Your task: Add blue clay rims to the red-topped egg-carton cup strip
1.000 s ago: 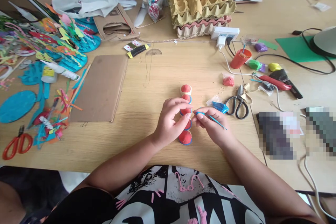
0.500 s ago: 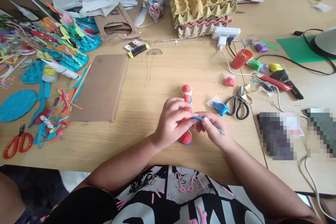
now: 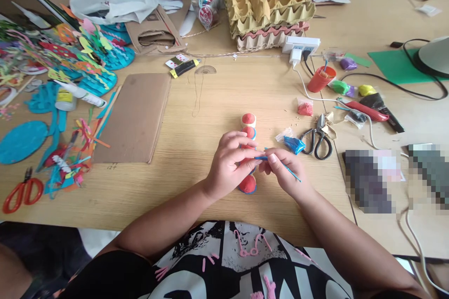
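A thin blue strand (image 3: 293,174), seemingly soft clay, runs between my two hands above the table. My left hand (image 3: 229,161) pinches one end between thumb and fingertips. My right hand (image 3: 287,168) is closed on the strand with thumb and fingers, and its tail sticks out toward the lower right. Under my left hand lies a row of egg-carton cups (image 3: 248,184) topped with red domes, some with blue edging; the hand hides the row's middle. To the right of my hands sits a bag of blue clay (image 3: 293,144).
Black-handled scissors (image 3: 317,142) and a bag of red clay (image 3: 305,107) lie to the right. Cardboard (image 3: 131,117) and orange-handled scissors (image 3: 23,191) are on the left. Egg trays (image 3: 270,14) stack at the back, near a power strip (image 3: 300,45) with a trailing cable.
My right fingers have shifted slightly on the blue strand, and a small blue bit now shows above them. My left hand stays nearly still.
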Available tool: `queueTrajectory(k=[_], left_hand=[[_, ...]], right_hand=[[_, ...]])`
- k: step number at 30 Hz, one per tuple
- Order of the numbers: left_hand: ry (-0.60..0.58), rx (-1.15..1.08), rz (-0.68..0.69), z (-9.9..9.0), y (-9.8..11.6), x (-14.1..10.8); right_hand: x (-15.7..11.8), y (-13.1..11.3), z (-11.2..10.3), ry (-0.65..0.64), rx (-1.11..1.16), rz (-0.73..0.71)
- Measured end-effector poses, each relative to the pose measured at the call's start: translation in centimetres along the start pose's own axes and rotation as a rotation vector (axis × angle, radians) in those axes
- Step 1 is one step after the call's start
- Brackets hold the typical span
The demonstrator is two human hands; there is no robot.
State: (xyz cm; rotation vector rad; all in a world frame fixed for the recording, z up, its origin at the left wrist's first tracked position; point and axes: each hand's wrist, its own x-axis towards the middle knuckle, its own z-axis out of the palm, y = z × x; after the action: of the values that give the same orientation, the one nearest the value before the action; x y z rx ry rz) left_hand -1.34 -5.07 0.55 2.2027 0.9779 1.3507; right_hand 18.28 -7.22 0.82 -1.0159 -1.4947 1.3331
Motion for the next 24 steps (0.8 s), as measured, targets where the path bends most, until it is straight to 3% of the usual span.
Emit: queueTrajectory(k=[7, 13, 18, 24], left_hand=[[0.041, 0.003, 0.056, 0.02, -0.07, 0.01], [0.048, 0.042, 0.067, -0.13, -0.02, 0.00], [0.017, 0.106, 0.059, -0.31, -0.06, -0.05], [-0.014, 0.023, 0.066, -0.15, 0.12, 0.16]], right_hand=[[-0.36, 0.17, -0.03, -0.017, 0.059, -0.019], [-0.28, -0.26, 0.17, 0.012, -0.044, -0.035], [-0.52, -0.09, 0.11, 0.014, -0.126, -0.018], [-0.56, 0.34, 0.10, 0.031, -0.127, -0.012]])
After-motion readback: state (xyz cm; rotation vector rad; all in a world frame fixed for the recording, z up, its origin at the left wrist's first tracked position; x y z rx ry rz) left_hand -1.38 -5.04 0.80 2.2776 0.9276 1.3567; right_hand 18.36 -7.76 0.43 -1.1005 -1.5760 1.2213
